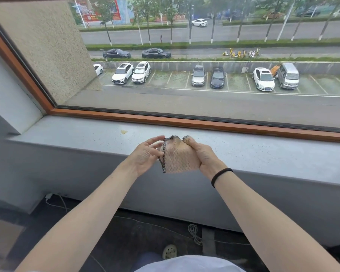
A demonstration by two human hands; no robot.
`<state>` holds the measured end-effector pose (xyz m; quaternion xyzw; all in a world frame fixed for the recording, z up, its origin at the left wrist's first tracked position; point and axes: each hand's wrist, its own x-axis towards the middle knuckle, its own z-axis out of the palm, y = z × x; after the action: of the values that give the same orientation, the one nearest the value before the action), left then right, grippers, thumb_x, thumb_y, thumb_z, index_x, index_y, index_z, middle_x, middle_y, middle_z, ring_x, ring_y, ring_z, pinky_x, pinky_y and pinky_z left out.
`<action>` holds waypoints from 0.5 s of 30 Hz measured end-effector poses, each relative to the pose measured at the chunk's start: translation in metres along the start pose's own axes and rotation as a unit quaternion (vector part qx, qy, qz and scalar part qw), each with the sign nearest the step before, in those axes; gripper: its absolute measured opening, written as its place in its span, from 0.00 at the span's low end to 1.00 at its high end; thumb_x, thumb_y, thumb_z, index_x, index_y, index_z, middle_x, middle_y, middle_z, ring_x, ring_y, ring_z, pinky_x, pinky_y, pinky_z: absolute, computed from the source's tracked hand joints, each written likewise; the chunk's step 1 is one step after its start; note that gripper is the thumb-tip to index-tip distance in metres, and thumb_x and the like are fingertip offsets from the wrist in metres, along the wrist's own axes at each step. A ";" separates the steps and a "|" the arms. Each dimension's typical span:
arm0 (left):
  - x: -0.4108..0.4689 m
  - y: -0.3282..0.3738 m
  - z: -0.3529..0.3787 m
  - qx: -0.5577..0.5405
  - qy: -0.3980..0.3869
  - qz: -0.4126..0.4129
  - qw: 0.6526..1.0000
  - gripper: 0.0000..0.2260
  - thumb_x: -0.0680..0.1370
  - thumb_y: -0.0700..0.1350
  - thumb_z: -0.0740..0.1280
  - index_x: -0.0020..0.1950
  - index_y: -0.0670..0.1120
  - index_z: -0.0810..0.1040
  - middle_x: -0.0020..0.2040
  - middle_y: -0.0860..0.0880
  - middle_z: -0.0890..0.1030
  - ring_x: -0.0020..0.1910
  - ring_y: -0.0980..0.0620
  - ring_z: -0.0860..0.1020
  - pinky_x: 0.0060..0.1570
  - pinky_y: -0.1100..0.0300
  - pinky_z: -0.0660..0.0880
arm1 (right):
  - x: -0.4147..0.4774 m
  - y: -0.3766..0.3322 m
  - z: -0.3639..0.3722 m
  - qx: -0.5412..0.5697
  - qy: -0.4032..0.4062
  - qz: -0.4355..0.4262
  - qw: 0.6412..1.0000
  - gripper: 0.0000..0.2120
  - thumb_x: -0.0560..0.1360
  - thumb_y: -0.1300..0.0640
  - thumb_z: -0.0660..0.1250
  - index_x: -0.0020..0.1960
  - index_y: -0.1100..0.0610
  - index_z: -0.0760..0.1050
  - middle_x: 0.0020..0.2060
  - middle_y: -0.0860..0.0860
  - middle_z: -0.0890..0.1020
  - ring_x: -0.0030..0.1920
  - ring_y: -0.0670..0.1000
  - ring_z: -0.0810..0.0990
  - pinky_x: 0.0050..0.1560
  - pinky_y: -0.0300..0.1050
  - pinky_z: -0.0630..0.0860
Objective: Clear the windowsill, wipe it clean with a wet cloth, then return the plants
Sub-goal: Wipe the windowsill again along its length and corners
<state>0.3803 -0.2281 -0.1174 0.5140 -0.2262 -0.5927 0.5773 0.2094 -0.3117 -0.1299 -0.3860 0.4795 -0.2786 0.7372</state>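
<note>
There are two bare hands, a left hand (145,155) and a right hand (200,154), and one tan waffle-weave cloth with dark checked edging (178,159). There is one grey stone windowsill (82,132), one small yellowish stain (124,131) and one black elastic wristband (221,176). Outside, seven parked vehicles (198,75) stand in the lot's row.

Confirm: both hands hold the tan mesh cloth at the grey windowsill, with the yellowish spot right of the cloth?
No: the head view shows the yellowish spot left of the tan mesh cloth. The left hand and right hand do hold it at the grey windowsill.
</note>
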 end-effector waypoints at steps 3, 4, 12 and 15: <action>-0.002 0.002 0.010 0.184 0.087 0.015 0.979 0.25 0.72 0.28 0.65 0.64 0.50 0.74 0.68 0.44 0.67 0.68 0.48 0.67 0.65 0.51 0.68 | 0.001 -0.006 0.000 -0.064 -0.028 -0.049 0.996 0.16 0.75 0.44 0.66 0.50 0.58 0.76 0.49 0.57 0.83 0.48 0.57 0.81 0.55 0.55 0.77; -0.003 0.002 0.014 0.220 0.085 0.034 0.971 0.24 0.73 0.32 0.67 0.66 0.51 0.72 0.69 0.46 0.67 0.70 0.51 0.65 0.67 0.50 0.65 | -0.002 -0.010 0.000 -0.082 -0.050 -0.065 0.993 0.16 0.76 0.45 0.66 0.51 0.58 0.75 0.48 0.57 0.83 0.48 0.57 0.82 0.54 0.54 0.77; 0.002 0.002 0.042 0.292 -0.123 0.003 0.949 0.15 0.75 0.47 0.71 0.59 0.44 0.78 0.56 0.46 0.82 0.56 0.51 0.80 0.61 0.54 0.72 | -0.019 -0.030 -0.009 -0.206 -0.130 -0.105 0.964 0.10 0.76 0.49 0.67 0.42 0.55 0.74 0.39 0.52 0.82 0.38 0.50 0.80 0.38 0.43 0.79; 0.004 0.003 0.040 0.269 -0.113 -0.026 0.956 0.10 0.75 0.43 0.70 0.53 0.38 0.80 0.51 0.41 0.83 0.50 0.46 0.80 0.58 0.52 0.74 | -0.018 -0.030 -0.025 -0.119 -0.078 -0.090 0.986 0.08 0.74 0.52 0.70 0.44 0.56 0.75 0.42 0.55 0.82 0.39 0.52 0.81 0.40 0.46 0.80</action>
<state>0.3478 -0.2456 -0.1018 0.5858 -0.4277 -0.5789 0.3725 0.1783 -0.3223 -0.1018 -0.5328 0.4137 -0.2537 0.6932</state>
